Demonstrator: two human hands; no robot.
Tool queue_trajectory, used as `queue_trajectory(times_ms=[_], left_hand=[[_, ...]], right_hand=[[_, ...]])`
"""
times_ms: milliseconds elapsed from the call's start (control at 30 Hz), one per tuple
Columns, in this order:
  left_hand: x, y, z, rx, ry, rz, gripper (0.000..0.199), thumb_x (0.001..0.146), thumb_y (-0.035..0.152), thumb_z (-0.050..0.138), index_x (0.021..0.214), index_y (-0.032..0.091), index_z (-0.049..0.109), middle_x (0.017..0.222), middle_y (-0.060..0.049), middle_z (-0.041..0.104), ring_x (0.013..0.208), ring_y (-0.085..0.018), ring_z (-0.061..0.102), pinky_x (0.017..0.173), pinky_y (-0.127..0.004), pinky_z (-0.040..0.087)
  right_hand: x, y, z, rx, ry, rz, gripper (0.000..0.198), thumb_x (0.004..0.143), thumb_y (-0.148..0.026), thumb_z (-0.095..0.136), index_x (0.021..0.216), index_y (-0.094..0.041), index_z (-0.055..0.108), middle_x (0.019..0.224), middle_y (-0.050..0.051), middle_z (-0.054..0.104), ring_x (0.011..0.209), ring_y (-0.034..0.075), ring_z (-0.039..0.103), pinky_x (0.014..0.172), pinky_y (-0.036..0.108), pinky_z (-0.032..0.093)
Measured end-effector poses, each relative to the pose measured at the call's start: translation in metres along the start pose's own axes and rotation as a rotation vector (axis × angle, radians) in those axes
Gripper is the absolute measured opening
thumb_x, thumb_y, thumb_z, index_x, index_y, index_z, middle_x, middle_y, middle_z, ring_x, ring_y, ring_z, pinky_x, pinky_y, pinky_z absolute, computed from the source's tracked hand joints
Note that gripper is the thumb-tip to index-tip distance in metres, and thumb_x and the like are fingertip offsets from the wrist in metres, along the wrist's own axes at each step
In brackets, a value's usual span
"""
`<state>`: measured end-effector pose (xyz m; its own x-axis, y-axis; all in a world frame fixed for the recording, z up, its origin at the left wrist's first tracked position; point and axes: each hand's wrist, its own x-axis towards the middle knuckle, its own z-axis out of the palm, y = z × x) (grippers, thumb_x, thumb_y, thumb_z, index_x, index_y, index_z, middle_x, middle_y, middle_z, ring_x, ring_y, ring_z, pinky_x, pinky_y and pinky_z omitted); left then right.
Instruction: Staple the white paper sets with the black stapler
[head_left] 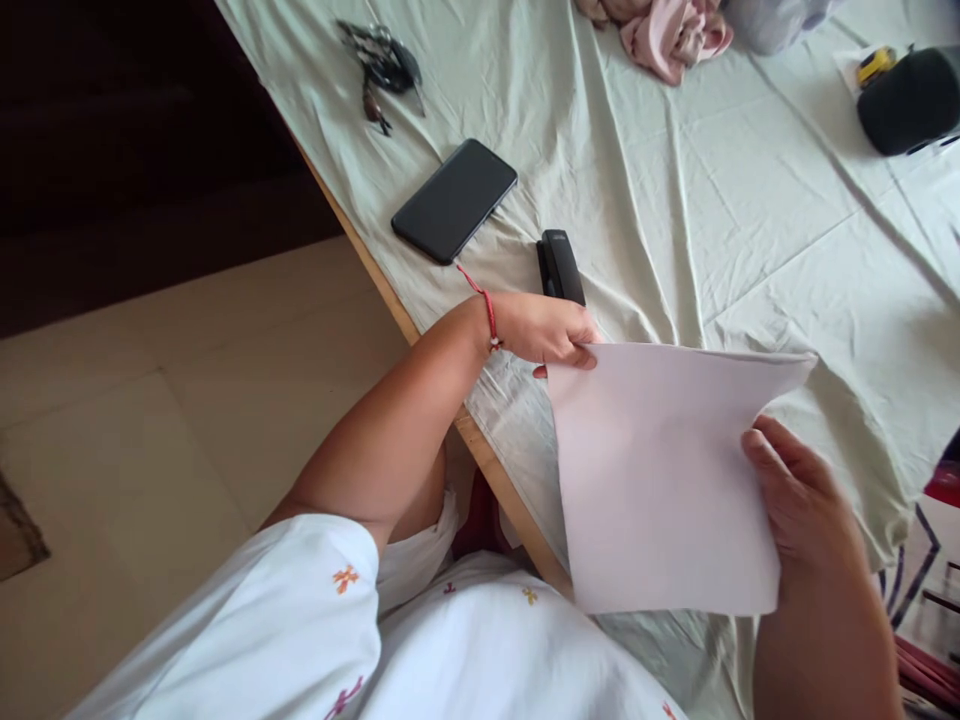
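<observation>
A stack of white paper sheets (660, 480) is held up between my two hands, over the front edge of the cloth. My left hand (547, 328), with a red thread at the wrist, pinches its upper left corner. On the right side, my right hand (799, 490) grips the edge with the thumb on top and the fingers behind, and the paper bends there. A black stapler (561, 266) lies just beyond my left hand, its near end hidden by the hand. Farther left rests a dark smartphone (455, 200), screen up.
A pale green cloth (720, 220) covers the table, wrinkled, with the wooden edge (487, 455) showing. At the back are a bunch of keys (386, 65), pink fabric (675, 38), a yellow tape measure (875, 66) and a black rounded object (911, 100). Tiled floor (150, 420) lies left.
</observation>
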<state>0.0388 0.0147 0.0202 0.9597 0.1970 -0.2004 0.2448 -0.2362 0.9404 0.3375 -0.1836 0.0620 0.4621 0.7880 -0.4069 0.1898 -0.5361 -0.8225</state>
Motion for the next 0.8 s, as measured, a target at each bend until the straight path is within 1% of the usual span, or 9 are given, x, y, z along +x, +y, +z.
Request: queue_trajectory(times_ms=[33, 67, 233, 333, 467, 567, 633, 700, 800], left_hand=[[0.000, 0.000, 0.000, 0.000, -0.001, -0.012, 0.022, 0.091, 0.028, 0.055, 0.080, 0.019, 0.071, 0.056, 0.000, 0.061, 0.049, -0.014, 0.056, 0.054, -0.025, 0.041], [-0.001, 0.000, -0.001, -0.002, 0.000, -0.027, 0.022, 0.091, 0.029, 0.056, 0.080, 0.019, 0.072, 0.056, 0.000, 0.062, 0.048, -0.014, 0.056, 0.054, -0.025, 0.041], [-0.012, -0.009, -0.008, -0.062, 0.081, -0.096, 0.018, 0.085, 0.032, 0.064, 0.074, 0.020, 0.072, 0.064, -0.002, 0.069, 0.047, -0.014, 0.056, 0.051, -0.028, 0.041], [-0.024, -0.021, -0.017, -0.034, 0.177, -0.176, 0.015, 0.079, 0.030, 0.068, 0.069, 0.019, 0.069, 0.063, -0.002, 0.070, 0.048, -0.013, 0.057, 0.053, -0.026, 0.040], [-0.035, -0.027, -0.026, 0.042, 0.313, -0.339, 0.012, 0.077, 0.025, 0.065, 0.069, 0.017, 0.069, 0.064, -0.002, 0.073, 0.048, -0.011, 0.056, 0.058, -0.025, 0.041], [-0.035, -0.026, -0.027, 0.116, 0.503, -0.430, 0.015, 0.080, 0.023, 0.062, 0.069, 0.016, 0.068, 0.064, -0.003, 0.071, 0.049, -0.012, 0.054, 0.059, -0.027, 0.040], [-0.032, -0.027, -0.027, 0.154, 0.667, -0.390, 0.018, 0.084, 0.024, 0.062, 0.068, 0.016, 0.066, 0.062, -0.002, 0.067, 0.055, -0.013, 0.055, 0.063, -0.028, 0.041], [-0.028, -0.030, -0.027, 0.150, 0.811, -0.266, 0.018, 0.088, 0.027, 0.060, 0.074, 0.018, 0.067, 0.064, -0.002, 0.066, 0.068, -0.016, 0.060, 0.070, -0.028, 0.044], [-0.021, -0.036, -0.025, 0.176, 0.941, -0.131, 0.018, 0.093, 0.031, 0.058, 0.091, 0.021, 0.072, 0.078, -0.004, 0.071, 0.091, -0.020, 0.065, 0.082, -0.029, 0.049]], right_hand=[[0.001, -0.003, 0.008, 0.039, -0.049, 0.064, 0.048, 0.076, -0.051, 0.088, 0.116, -0.027, 0.080, 0.084, 0.004, 0.081, 0.056, 0.021, 0.070, 0.047, 0.029, 0.056], [0.003, -0.005, 0.015, 0.077, -0.055, 0.094, 0.046, 0.075, -0.049, 0.088, 0.115, -0.027, 0.080, 0.082, 0.003, 0.081, 0.055, 0.020, 0.070, 0.048, 0.029, 0.056], [0.019, -0.008, 0.035, 0.119, -0.091, 0.161, 0.036, 0.068, -0.045, 0.094, 0.092, -0.022, 0.081, 0.074, 0.002, 0.079, 0.055, 0.017, 0.069, 0.049, 0.027, 0.056], [0.029, -0.001, 0.037, 0.125, -0.114, 0.170, 0.035, 0.066, -0.045, 0.094, 0.089, -0.021, 0.081, 0.072, 0.001, 0.078, 0.054, 0.017, 0.067, 0.047, 0.027, 0.055], [0.037, 0.008, 0.037, 0.120, -0.134, 0.180, 0.038, 0.065, -0.045, 0.095, 0.092, -0.020, 0.082, 0.073, 0.002, 0.078, 0.054, 0.017, 0.068, 0.047, 0.028, 0.056], [0.039, 0.012, 0.037, 0.140, -0.138, 0.193, 0.040, 0.064, -0.046, 0.096, 0.091, -0.020, 0.081, 0.074, 0.002, 0.079, 0.054, 0.017, 0.068, 0.048, 0.028, 0.057], [0.040, 0.014, 0.037, 0.162, -0.133, 0.199, 0.039, 0.063, -0.045, 0.096, 0.088, -0.020, 0.080, 0.073, 0.002, 0.078, 0.053, 0.017, 0.068, 0.047, 0.027, 0.057], [0.042, 0.015, 0.037, 0.181, -0.133, 0.209, 0.038, 0.062, -0.044, 0.097, 0.085, -0.020, 0.079, 0.072, 0.002, 0.077, 0.052, 0.016, 0.067, 0.046, 0.027, 0.057], [0.044, 0.015, 0.038, 0.196, -0.131, 0.226, 0.039, 0.060, -0.044, 0.098, 0.084, -0.020, 0.079, 0.071, 0.001, 0.077, 0.052, 0.016, 0.067, 0.046, 0.027, 0.056]])
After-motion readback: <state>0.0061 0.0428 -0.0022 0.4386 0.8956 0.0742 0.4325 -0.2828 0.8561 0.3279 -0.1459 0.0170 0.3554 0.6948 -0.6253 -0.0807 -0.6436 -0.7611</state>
